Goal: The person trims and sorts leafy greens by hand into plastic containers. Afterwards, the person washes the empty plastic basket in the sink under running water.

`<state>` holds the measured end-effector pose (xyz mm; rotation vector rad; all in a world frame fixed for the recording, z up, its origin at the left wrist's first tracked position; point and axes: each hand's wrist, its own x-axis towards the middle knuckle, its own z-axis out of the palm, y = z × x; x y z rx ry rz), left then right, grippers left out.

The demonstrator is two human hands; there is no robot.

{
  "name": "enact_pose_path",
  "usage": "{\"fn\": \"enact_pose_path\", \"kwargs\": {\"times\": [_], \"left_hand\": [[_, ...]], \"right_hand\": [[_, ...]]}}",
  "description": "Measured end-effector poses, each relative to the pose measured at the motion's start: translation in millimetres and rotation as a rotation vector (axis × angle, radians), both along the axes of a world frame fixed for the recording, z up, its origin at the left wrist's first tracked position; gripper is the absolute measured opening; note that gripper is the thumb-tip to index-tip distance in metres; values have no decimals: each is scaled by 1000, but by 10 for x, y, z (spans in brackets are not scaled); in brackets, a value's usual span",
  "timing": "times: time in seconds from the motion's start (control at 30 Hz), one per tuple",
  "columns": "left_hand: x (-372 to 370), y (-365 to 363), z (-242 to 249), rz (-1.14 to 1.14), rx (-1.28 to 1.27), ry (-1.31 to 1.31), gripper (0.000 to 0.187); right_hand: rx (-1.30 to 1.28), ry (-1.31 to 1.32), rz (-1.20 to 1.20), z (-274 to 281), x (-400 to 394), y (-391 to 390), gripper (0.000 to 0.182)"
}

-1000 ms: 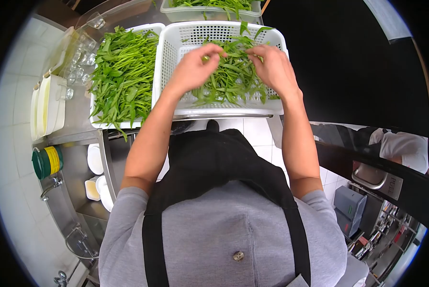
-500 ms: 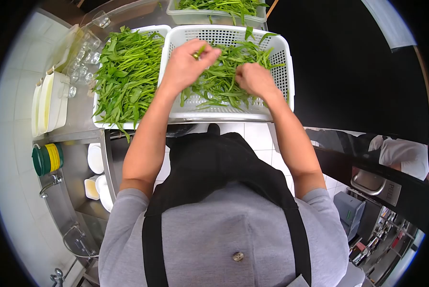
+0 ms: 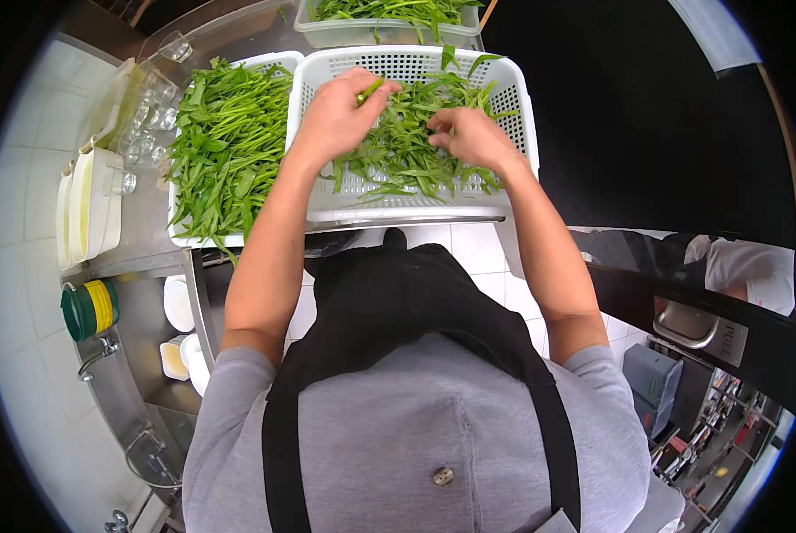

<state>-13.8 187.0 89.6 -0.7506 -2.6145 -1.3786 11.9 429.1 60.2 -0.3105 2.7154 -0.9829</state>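
Observation:
Loose leafy greens (image 3: 416,151), long and narrow-leaved like water spinach, lie spread in a white perforated basket (image 3: 349,215). Over the basket's left half, my left hand (image 3: 340,115) is closed around a short green stem (image 3: 370,91) that pokes out between thumb and fingers. My right hand (image 3: 478,139) hovers just above the greens on the right side; its thumb and forefinger are a little apart, with nothing visible between them. Its lower fingers are partly hidden. A second white basket (image 3: 178,233) to the left is heaped with long-stemmed greens (image 3: 225,142).
A clear plastic tub (image 3: 380,37) of greens stands behind the baskets. Several drinking glasses (image 3: 154,115) and cream containers (image 3: 100,209) line the left wall. Lower left is a metal sink (image 3: 136,373) with a tap (image 3: 100,355). A black surface (image 3: 629,124) borders the right.
My right hand has lifted slightly off the greens and its fingers have parted. My left hand still holds the stem and has barely moved. The whole view has shifted slightly.

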Motion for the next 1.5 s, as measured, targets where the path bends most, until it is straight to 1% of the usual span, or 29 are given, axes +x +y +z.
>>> {"fn": "enact_pose_path", "kwargs": {"times": [0.13,0.2,0.27,0.33,0.37,0.4,0.47,0.5,0.53,0.57,0.6,0.63,0.67,0.73,0.77,0.8,0.87,0.9,0.97,1.07,1.13,1.2,1.23,1.3,1.33,1.4,1.43,1.47,1.5], "left_hand": [[70,-68,194,50,26,-157,25],[80,-76,191,55,46,-164,24],[87,-77,157,49,65,-171,24],[72,-57,114,53,113,-151,25],[71,-55,108,51,113,-149,25],[85,-53,118,51,100,-164,25],[99,-57,128,49,85,-179,26],[99,-62,137,38,77,-150,26],[96,-75,158,29,69,-120,25],[107,-117,192,29,67,-118,25],[129,-165,286,135,226,-183,25],[133,-208,337,238,387,-250,25],[85,-280,327,234,391,-253,25],[-6,-406,365,168,271,215,26],[26,-441,358,180,103,250,25],[116,-392,430,192,102,250,25],[262,-181,548,55,-181,-275,27],[270,-84,448,62,-178,-272,27],[272,100,93,-33,-345,104,28],[278,232,-27,-105,-318,104,30],[300,290,38,-101,-327,87,24],[273,332,33,129,-40,-232,20],[232,324,10,125,-41,-233,20],[97,250,-78,316,423,-502,19],[21,181,-126,317,423,-504,19],[-110,-14,-197,330,679,-253,18],[-117,-106,-128,337,669,-221,18],[-125,-212,-50,344,658,-191,19],[-138,-350,-27,324,641,-234,23]], "right_hand": [[-38,-76,38,-109,0,-78,30],[-105,-8,34,-1,65,-155,40],[-132,-39,20,195,199,-291,42],[-57,120,-87,293,292,-426,38],[-112,201,-143,200,287,-449,29],[-112,203,-144,90,237,-436,29],[-394,186,-289,-71,123,-418,22],[-436,103,-294,43,149,-434,13],[-437,107,-292,-1,126,-414,13],[-316,154,-315,-93,99,-359,12],[-192,202,-341,-104,85,-303,10],[-127,181,-349,-101,89,-222,8],[-123,181,-353,-101,98,-151,8],[-346,102,-333,-64,94,-49,8],[-384,79,-302,-19,97,5,7],[-439,61,-269,76,113,24,7],[-465,89,-220,174,98,61,7],[-464,91,-212,260,110,34,7],[-425,124,-173,443,168,-13,7],[-344,198,-128,542,233,-62,7],[-337,195,-152,526,263,-101,8],[-480,249,-256,439,282,-178,7],[-480,249,-260,434,304,-221,7],[-485,491,-315,430,363,-282,7],[-485,488,-315,435,347,-249,7],[-455,628,-522,465,241,-68,11],[-248,653,-510,465,176,65,19],[-247,650,-513,389,139,180,19],[-28,583,-449,261,113,278,21]]}}
